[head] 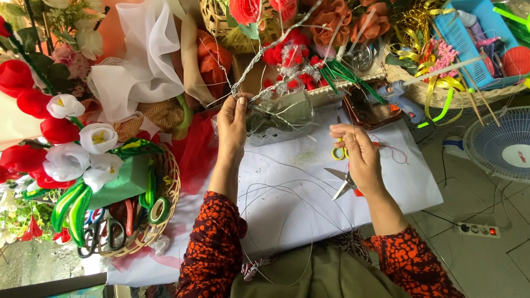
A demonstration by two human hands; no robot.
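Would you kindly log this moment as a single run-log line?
left hand: pinches twisted wire stem | right hand: fingers on thin wire, over scissors | surface: white sheet | nearby: wicker basket, glue gun

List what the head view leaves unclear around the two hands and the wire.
- Left hand: pinches the twisted wire; the fingertip grip is hidden by the fingers.
- Right hand: covers the scissors; only blade tips and yellow handle show.
- Thin wire loops: ends too fine to trace.
- Fan: cut off by right edge.
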